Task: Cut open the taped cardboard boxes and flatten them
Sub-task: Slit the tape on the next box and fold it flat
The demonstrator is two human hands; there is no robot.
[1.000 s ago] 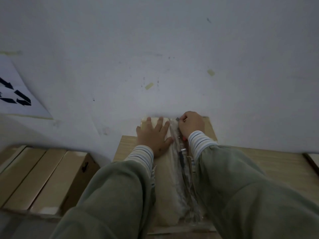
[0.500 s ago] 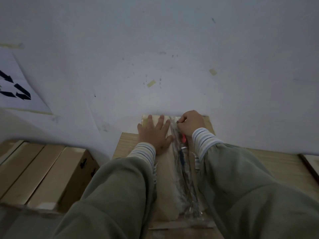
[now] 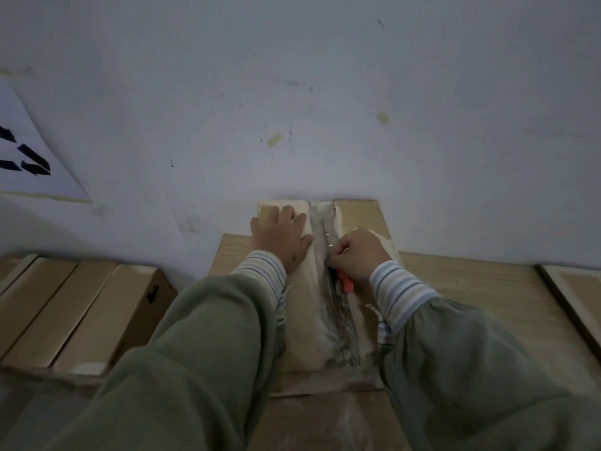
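Observation:
A long cardboard box lies on a wooden table, its far end against the wall. A strip of clear tape runs down its middle seam. My left hand presses flat on the left flap, fingers spread. My right hand is curled round a red-handled cutter at the tape seam, about a third of the way from the far end. The blade is hidden under the hand.
Several cardboard boxes stand side by side at the lower left, below table height. A flat board or box edge lies at the right. A white wall with a paper sign rises directly behind the box.
My right hand with the cutter has drawn back toward me along the tape seam from the box's far end. My left hand stays pressed on the left flap.

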